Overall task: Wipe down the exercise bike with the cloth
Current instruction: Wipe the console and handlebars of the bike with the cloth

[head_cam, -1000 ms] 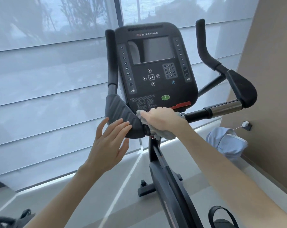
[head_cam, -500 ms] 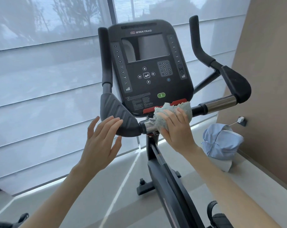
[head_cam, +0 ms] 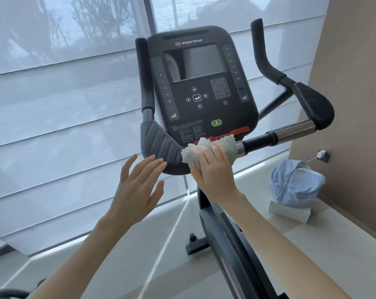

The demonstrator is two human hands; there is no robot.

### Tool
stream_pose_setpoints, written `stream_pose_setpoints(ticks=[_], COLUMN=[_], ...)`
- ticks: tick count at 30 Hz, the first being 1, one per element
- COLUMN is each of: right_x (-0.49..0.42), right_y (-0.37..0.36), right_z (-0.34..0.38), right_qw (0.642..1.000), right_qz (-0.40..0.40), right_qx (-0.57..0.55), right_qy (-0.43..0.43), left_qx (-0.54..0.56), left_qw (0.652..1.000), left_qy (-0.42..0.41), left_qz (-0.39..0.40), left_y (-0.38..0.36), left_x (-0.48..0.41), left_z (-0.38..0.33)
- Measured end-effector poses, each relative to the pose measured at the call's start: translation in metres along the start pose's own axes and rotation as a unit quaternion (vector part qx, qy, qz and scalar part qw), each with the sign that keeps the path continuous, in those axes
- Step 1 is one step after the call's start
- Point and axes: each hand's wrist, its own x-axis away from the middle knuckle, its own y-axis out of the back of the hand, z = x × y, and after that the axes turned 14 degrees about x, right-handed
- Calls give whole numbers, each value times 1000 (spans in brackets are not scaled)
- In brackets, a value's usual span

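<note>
Both hands up — right hand (head_cam: 212, 169) shifted cloth (head_cam: 206, 147) leftward along bar; left hand (head_cam: 137, 186) open, empty.

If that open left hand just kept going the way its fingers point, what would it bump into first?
Most likely the ribbed left elbow pad of the exercise bike: the left hand has its fingertips right at the pad's lower edge, though depth is unclear.

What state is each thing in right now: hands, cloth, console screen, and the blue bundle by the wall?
Right hand: pressing the cloth onto the handlebar.
Left hand: open, fingers spread, fingertips at the left pad.
Cloth: bunched around the bar under the console.
Console screen: dark, off.
Blue bundle: crumpled, sitting on a white box.
</note>
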Motion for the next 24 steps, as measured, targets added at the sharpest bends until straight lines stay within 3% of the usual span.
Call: stream_pose_setpoints(ticks=[2, 4, 10, 12, 16, 20, 24], right_x=[11, 17, 26, 30, 38, 39, 33], right_y=[-7, -12, -16, -17, -19, -20, -16], right_z=[-19, -36, -26, 0, 30, -14, -36], right_qw=[998, 998, 990, 987, 994, 1000, 989], right_qz=[-16, -21, -34, -27, 0, -1, -6], right_qx=[5, -4, -72, -76, -68, -25, -98], right_qy=[53, 51, -120, -137, -80, -3, -111], left_qx=[2, 4, 17, 19, 24, 35, 53], left_qw=[1000, 1000, 1000, 1000, 1000, 999, 998], left_qy=[-3, -3, 5, 7, 9, 10, 18], left_qz=[-2, -2, 11, 14, 15, 11, 8], left_y=[0, 1, 4, 5, 4, 2, 0], left_x=[0, 0, 2, 3, 5, 6, 7], left_z=[1, 0, -2, -2, -2, -2, -1])
